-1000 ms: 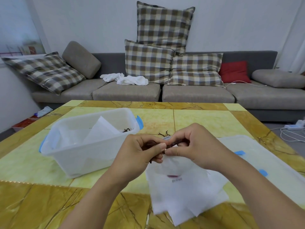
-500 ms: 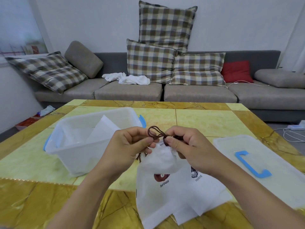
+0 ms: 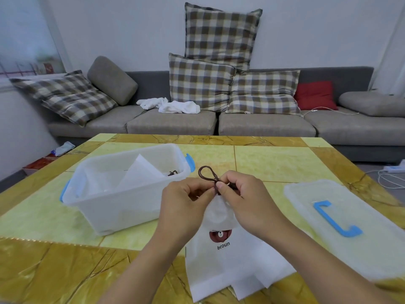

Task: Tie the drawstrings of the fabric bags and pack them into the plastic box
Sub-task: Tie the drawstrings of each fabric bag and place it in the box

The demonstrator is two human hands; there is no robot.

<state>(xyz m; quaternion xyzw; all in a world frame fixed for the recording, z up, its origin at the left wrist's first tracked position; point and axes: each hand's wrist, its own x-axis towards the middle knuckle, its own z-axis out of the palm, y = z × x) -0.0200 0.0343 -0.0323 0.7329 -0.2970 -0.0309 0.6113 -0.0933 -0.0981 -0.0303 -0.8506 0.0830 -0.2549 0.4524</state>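
**Q:** Behind the bench (image 3: 274, 163), what is lying in the room?

**A:** A grey sofa (image 3: 219, 123) is carrying checked cushions (image 3: 200, 81), a red cushion (image 3: 314, 95) and some white cloth (image 3: 173, 105).

**Q:** What are the hands doing?

**A:** Both are working at the gathered neck of a white fabric bag (image 3: 225, 255), which is hanging from them with its lower part lying on the bench. The left hand (image 3: 185, 201) is curling its fingers and pinching the brown drawstring (image 3: 207, 174) at the crossing. The right hand (image 3: 243, 194) is pinching the same cord from the other side, thumb pressing on it. One loop is standing up above the knuckles.

**Q:** How far along is the task?

**A:** The knot is apparently being formed and not yet pulled tight, though the fingers are hiding its centre. The plastic box (image 3: 122, 200), standing open to the left, is already holding at least one white bag (image 3: 140, 172) with a dark cord. More white fabric (image 3: 258, 281) is lying under the held bag, probably further bags awaiting tying. The lid (image 3: 341, 227) is lying to the right, off the box.
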